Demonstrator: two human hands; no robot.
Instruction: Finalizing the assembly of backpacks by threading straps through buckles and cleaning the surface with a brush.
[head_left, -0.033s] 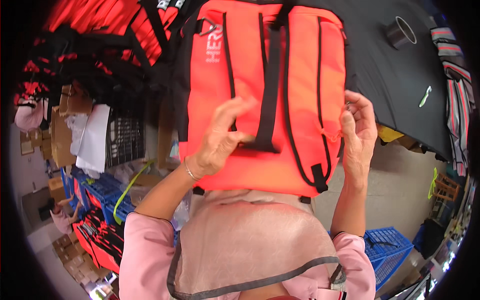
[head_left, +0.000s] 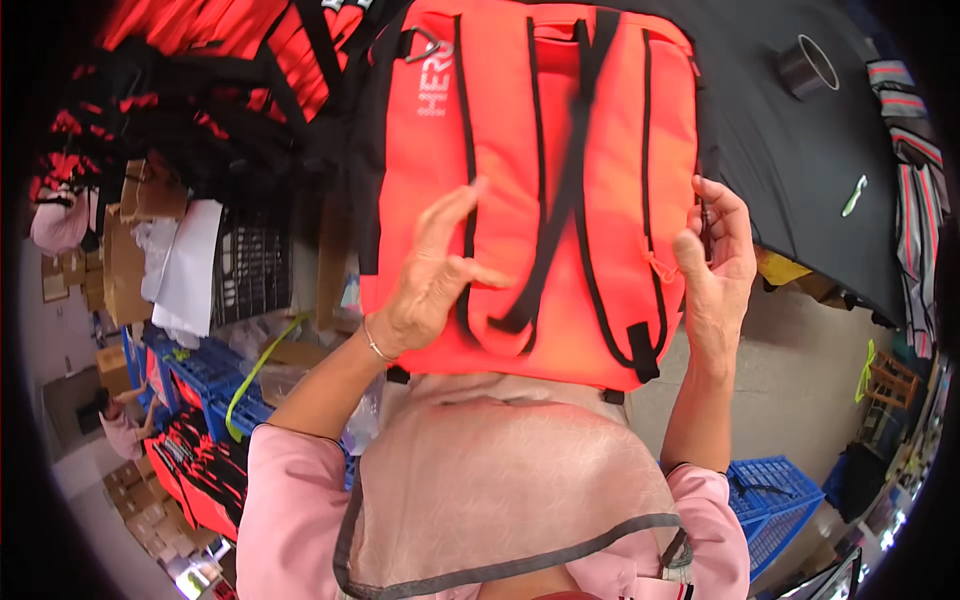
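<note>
A bright orange-red backpack (head_left: 430, 190) with black trim lies in front of me, its padded shoulder straps facing up. A loose black webbing strap (head_left: 567, 180) slants across its middle, its lower end blurred. Over the left padded strap, my left hand (head_left: 425, 290) is open, thumb and fingers spread; its thumb is close to the webbing's lower end. At the bag's right edge, my right hand (head_left: 718, 250) has its thumb apart from its bent fingers, with nothing held between them. Whether its fingertips press the bag's side is unclear.
A black-covered table (head_left: 780, 170) bears a metal cup (head_left: 808, 68) and a small green-white tool (head_left: 854, 195). Red and black bags (head_left: 230, 90) are piled at the left. Blue crates (head_left: 765, 500) stand low on both sides. Another person (head_left: 122, 425) is at the far left.
The black webbing has swung from nearly straight to a slant, its lower end farther down. My right thumb and fingers have moved apart; my left hand has shifted slightly.
</note>
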